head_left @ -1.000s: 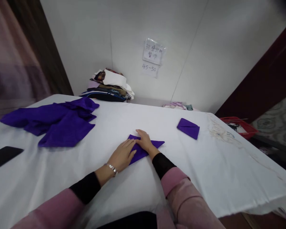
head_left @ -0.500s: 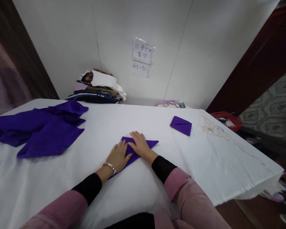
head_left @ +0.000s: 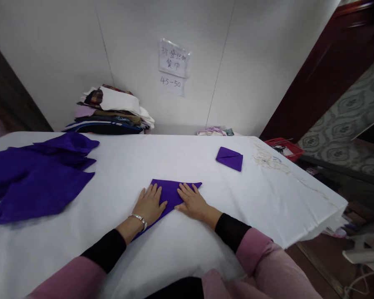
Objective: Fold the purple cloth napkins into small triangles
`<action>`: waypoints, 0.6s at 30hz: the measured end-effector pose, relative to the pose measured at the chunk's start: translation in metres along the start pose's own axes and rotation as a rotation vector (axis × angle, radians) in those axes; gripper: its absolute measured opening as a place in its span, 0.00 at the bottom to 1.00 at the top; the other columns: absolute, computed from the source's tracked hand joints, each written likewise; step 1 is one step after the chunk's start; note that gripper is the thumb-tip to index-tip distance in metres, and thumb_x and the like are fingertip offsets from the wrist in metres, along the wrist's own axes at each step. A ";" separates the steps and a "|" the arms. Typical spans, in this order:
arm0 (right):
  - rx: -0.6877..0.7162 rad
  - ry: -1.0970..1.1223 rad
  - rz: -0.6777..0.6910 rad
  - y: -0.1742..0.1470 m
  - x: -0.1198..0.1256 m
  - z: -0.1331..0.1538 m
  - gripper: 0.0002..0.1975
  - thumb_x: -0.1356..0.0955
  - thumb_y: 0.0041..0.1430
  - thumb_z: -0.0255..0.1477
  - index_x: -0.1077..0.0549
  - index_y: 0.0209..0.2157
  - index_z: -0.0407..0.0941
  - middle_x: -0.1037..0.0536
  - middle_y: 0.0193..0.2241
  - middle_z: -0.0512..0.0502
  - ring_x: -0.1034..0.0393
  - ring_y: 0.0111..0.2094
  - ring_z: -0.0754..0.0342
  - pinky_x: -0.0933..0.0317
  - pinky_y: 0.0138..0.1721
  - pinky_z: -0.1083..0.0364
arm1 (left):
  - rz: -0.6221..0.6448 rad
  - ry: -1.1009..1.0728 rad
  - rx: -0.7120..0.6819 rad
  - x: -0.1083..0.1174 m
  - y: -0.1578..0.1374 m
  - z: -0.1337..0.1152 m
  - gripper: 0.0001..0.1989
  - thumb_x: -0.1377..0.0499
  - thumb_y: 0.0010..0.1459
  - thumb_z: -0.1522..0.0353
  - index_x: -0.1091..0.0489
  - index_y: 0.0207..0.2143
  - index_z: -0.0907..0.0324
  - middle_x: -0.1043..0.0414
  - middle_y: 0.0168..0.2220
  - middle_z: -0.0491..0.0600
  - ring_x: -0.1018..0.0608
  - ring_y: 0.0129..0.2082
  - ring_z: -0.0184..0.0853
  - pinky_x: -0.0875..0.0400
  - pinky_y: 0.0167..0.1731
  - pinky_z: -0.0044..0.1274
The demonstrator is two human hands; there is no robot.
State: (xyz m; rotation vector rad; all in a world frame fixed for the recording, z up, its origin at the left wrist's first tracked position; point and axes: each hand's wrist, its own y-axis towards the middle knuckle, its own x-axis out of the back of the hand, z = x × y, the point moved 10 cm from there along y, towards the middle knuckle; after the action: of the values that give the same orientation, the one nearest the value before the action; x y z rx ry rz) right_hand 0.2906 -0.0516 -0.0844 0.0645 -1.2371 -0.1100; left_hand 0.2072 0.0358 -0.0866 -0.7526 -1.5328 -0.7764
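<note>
A purple cloth napkin (head_left: pixel 169 192), folded into a triangle, lies flat on the white-covered table (head_left: pixel 187 162) in front of me. My left hand (head_left: pixel 148 205) rests flat on its left part, fingers stretched out and a silver bracelet at the wrist. On the right part lies my right hand (head_left: pixel 193 202), palm down with its fingers spread. The napkin's right point sticks out past my right fingertips, and its lower left corner runs under my left wrist. Farther back on the right sits a small folded purple napkin (head_left: pixel 230 158) with a slit across its top.
Loose purple cloths (head_left: pixel 40 178) are heaped on the table's left side. A stack of folded clothes (head_left: pixel 112 110) stands against the wall, below and left of a paper sign (head_left: pixel 173 60). Past the table's right edge is a red basket (head_left: pixel 294 151).
My right hand has slid right and toward me across the napkin, uncovering its middle. My left hand stays flat on the left part. The whole view has shifted slightly.
</note>
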 end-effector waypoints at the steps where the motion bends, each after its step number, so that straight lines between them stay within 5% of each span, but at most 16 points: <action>1: -0.001 0.028 0.004 0.000 0.002 0.000 0.34 0.42 0.59 0.47 0.49 0.61 0.42 0.51 0.62 0.38 0.63 0.63 0.45 0.69 0.60 0.41 | 0.001 0.008 0.001 0.001 -0.001 -0.001 0.30 0.54 0.57 0.59 0.44 0.58 0.68 0.46 0.60 0.62 0.45 0.61 0.46 0.53 0.57 0.40; 5: -0.073 0.190 -0.118 0.000 0.028 -0.022 0.29 0.39 0.59 0.42 0.45 0.60 0.45 0.48 0.62 0.42 0.60 0.63 0.49 0.65 0.61 0.44 | -0.014 0.003 0.003 0.004 -0.004 -0.001 0.29 0.53 0.58 0.60 0.44 0.59 0.65 0.50 0.61 0.62 0.47 0.62 0.47 0.55 0.57 0.42; 9: -0.418 0.361 -0.332 -0.012 0.054 -0.092 0.18 0.38 0.58 0.32 0.31 0.49 0.45 0.31 0.52 0.43 0.40 0.54 0.50 0.48 0.55 0.49 | -0.042 -0.029 -0.058 0.011 -0.005 -0.006 0.27 0.53 0.58 0.61 0.43 0.58 0.64 0.51 0.62 0.59 0.49 0.62 0.46 0.55 0.58 0.42; 13: -0.526 0.438 -0.277 -0.012 0.051 -0.128 0.14 0.36 0.54 0.26 0.26 0.42 0.44 0.22 0.38 0.45 0.28 0.40 0.52 0.37 0.44 0.52 | -0.076 -0.044 -0.143 0.017 -0.007 -0.019 0.26 0.54 0.59 0.60 0.42 0.58 0.63 0.49 0.62 0.57 0.48 0.62 0.45 0.54 0.58 0.41; 18: -0.535 0.494 -0.175 -0.008 0.046 -0.132 0.18 0.35 0.47 0.21 0.25 0.42 0.44 0.22 0.35 0.47 0.28 0.35 0.54 0.36 0.39 0.55 | -0.094 -0.041 -0.210 0.010 -0.014 -0.031 0.27 0.55 0.60 0.58 0.43 0.58 0.60 0.50 0.62 0.54 0.47 0.62 0.43 0.51 0.58 0.39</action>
State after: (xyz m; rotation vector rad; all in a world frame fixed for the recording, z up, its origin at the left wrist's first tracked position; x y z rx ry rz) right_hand 0.4297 -0.0662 -0.0853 -0.2533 -0.6774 -0.5410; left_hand 0.2123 0.0031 -0.0746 -0.8587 -1.5475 -1.0090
